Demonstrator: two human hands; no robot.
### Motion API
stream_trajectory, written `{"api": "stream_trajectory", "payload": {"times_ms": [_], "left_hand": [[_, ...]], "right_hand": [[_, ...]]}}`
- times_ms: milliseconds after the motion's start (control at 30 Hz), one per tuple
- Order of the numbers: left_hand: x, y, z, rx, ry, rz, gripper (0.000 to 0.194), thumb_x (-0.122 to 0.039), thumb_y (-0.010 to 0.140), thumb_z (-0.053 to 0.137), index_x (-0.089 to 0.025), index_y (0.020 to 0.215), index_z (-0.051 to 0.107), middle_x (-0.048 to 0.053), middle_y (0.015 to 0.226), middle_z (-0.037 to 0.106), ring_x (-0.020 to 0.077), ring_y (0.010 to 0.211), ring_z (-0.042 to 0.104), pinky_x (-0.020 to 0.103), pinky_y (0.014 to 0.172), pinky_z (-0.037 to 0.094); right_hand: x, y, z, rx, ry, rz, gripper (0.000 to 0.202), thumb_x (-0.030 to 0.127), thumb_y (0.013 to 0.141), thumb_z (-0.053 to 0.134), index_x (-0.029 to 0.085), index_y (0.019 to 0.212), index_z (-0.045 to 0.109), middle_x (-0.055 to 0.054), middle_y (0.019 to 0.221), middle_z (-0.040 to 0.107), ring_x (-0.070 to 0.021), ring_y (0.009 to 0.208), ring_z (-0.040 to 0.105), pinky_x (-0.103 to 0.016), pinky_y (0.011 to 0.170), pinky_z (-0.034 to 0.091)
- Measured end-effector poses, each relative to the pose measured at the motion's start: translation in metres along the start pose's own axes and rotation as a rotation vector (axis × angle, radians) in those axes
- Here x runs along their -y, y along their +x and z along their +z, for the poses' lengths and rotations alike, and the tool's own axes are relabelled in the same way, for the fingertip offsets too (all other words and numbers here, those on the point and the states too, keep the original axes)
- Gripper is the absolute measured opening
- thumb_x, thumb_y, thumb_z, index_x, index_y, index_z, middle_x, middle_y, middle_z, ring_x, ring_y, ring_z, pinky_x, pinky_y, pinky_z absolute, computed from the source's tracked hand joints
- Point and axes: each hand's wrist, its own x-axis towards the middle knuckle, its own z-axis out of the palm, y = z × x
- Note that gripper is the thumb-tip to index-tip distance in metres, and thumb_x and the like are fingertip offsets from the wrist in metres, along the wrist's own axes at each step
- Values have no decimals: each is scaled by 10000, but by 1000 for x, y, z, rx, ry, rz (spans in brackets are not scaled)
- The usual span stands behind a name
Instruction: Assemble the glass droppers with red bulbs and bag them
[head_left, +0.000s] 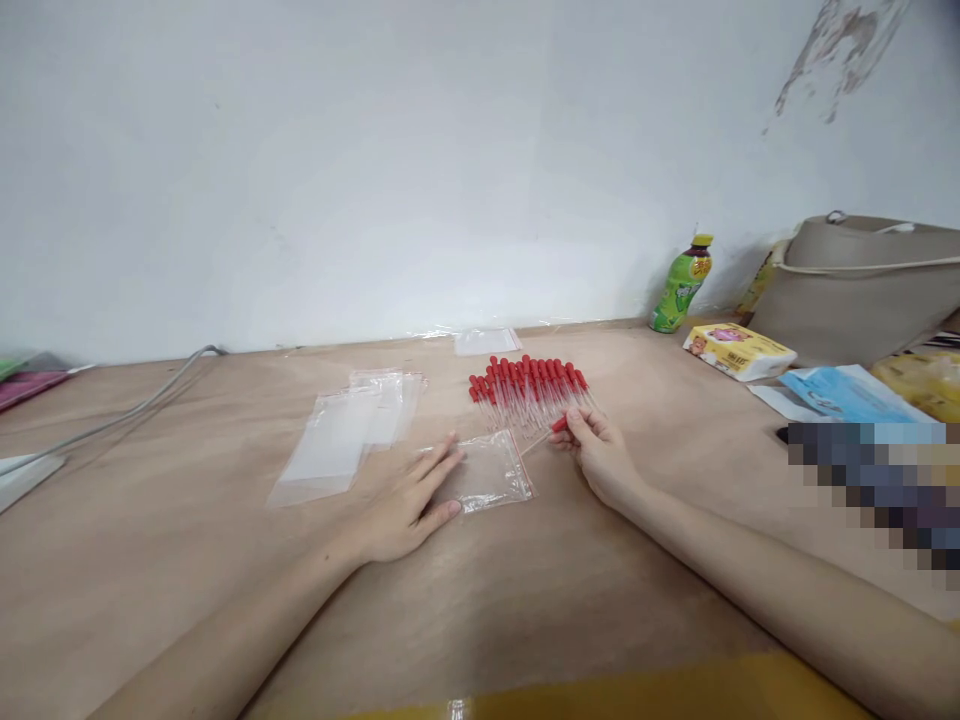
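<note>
My right hand (596,450) pinches a dropper (559,425) by its red rubber bulb. Its thin clear tube points left and down, its tip at the red-edged mouth of a clear zip bag (487,475). Whether the tip is inside the bag I cannot tell. Fingers spread, my left hand (412,500) lies flat on the left end of that bag and presses it to the table. Just beyond my right hand lies a row of several more droppers (529,375), bulbs toward the wall and tubes toward me.
Several zip bags (330,440) overlap left of centre, and another bag (486,342) lies by the wall. At right stand a green bottle (681,285), a yellow tissue pack (739,350), a blue packet (851,393) and a grey bag (862,285). A grey cable (161,390) crosses the left side.
</note>
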Motion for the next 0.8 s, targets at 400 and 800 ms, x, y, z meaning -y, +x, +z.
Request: {"api": "stream_trajectory", "payload": {"times_ms": [400,800], "left_hand": [[-4,1,-4,-80,-126,-53,526,-435,842,458,-212,1297,316,86,1315,423,227,1191,410,398,993,355],[-2,13,3,-99,-161,55,471,-407,840,477,-215,1253,357,83,1280,454,224,1170,427,388,974,368]], "right_hand": [[12,-6,-13,610,-766,-440,164,265,791,557,244,922,653,-24,811,625,-153,736,541,-300,668,432],[13,-11,10,434,-881,-419,119,236,748,590,209,843,656,-14,751,636,-160,742,551,-286,685,396]]}}
